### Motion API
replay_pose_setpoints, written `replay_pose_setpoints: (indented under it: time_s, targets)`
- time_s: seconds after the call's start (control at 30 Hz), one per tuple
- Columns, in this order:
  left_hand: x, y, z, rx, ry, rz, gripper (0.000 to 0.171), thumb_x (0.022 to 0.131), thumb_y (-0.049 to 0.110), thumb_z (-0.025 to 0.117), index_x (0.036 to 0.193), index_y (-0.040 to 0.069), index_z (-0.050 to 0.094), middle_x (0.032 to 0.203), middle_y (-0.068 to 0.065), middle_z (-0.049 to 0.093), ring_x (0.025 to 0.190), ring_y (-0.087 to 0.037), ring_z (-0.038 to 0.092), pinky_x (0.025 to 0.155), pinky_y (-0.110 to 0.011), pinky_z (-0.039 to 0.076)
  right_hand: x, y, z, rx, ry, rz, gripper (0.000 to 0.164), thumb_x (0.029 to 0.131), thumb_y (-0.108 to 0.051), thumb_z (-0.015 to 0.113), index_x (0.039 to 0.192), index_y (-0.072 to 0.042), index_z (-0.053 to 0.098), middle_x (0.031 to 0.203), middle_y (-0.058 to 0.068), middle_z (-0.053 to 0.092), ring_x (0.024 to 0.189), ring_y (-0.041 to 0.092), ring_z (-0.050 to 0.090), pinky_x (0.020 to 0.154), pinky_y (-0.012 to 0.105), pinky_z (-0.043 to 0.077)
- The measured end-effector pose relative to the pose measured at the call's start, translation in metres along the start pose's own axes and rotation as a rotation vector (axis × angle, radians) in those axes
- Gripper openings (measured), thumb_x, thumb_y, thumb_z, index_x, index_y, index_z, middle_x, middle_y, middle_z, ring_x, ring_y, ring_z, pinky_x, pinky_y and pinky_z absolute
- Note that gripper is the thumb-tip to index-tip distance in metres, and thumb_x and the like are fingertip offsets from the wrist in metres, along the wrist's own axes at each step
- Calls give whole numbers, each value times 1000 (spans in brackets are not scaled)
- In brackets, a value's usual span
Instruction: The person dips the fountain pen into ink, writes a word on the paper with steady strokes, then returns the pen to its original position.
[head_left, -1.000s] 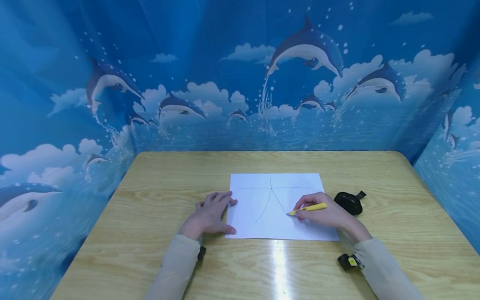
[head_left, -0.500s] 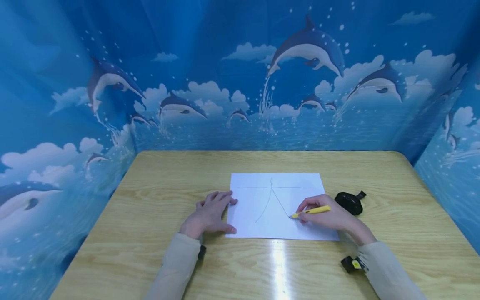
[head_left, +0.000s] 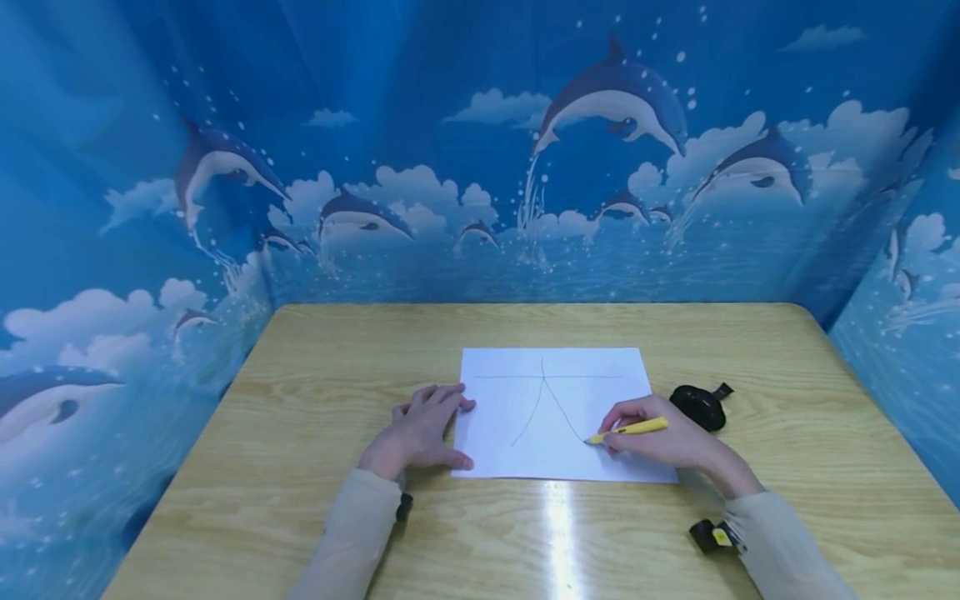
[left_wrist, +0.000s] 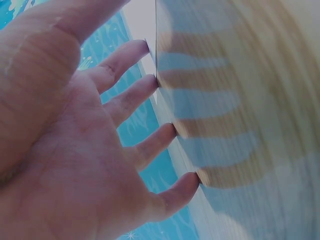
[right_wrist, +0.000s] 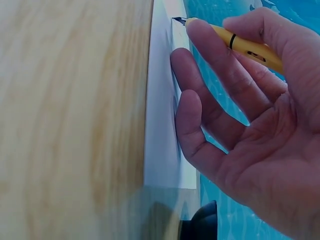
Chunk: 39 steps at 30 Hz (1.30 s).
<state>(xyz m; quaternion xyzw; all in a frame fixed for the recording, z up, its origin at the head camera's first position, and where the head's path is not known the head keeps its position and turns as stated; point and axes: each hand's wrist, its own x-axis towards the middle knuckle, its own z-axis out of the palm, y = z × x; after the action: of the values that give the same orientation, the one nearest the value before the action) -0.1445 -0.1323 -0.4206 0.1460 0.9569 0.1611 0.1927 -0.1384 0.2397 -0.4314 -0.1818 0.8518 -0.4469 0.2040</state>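
A white sheet of paper (head_left: pixel 495 417) lies on the wooden table and bears thin dark lines: one across near the top, and two that spread downward from it. My right hand (head_left: pixel 660 433) pinches a yellow fountain pen (head_left: pixel 645 426), its nib touching the paper at the lower end of the right-hand stroke. In the right wrist view, the pen (right_wrist: pixel 250 48) sits between thumb and fingers, and the other fingers curl loosely near the sheet. My left hand (head_left: pixel 420 429) is spread at the paper's left edge, thumb and a fingertip on it. In the left wrist view, its fingertips (left_wrist: pixel 165 131) touch down.
A black rounded object with a short tab (head_left: pixel 699 407) lies right of the paper, close beside my right hand. The wooden table (head_left: pixel 315 358) extends around the sheet. A blue dolphin-print curtain (head_left: pixel 420 250) hangs behind it and at both sides.
My right hand has moved slightly down and to the right with the pen. The right-hand stroke has grown longer. My left hand has stayed in place.
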Motion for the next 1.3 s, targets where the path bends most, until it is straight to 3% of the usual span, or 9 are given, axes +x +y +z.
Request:
replay_pose_setpoints:
  time_s: [0.87, 1.03, 1.3]
  targets:
    - [0, -2, 1, -9, 13, 16, 82, 78, 49, 86, 148, 24, 51, 170, -1, 28, 156, -42, 18, 117, -75, 23, -6, 1, -2, -6, 8, 29, 15, 96, -26, 71, 105, -14, 73, 89, 1, 77, 81, 14, 67, 73, 23, 45]
    - [0, -2, 1, -9, 7, 18, 82, 79, 49, 86, 148, 24, 51, 170, -1, 28, 156, -43, 18, 116, -76, 23, -10, 3, -4, 46, 56, 29, 19, 98, -25, 69, 109, -10, 71, 92, 5, 78, 83, 18, 69, 68, 23, 47]
    - [1, -2, 1, -8, 6, 19, 81, 79, 50, 85, 148, 24, 51, 170, -1, 28, 156, -43, 19, 116, -76, 23, -16, 2, -6, 103, 214, 85, 29, 99, -27, 69, 117, -5, 68, 88, 8, 78, 80, 20, 72, 68, 28, 56]
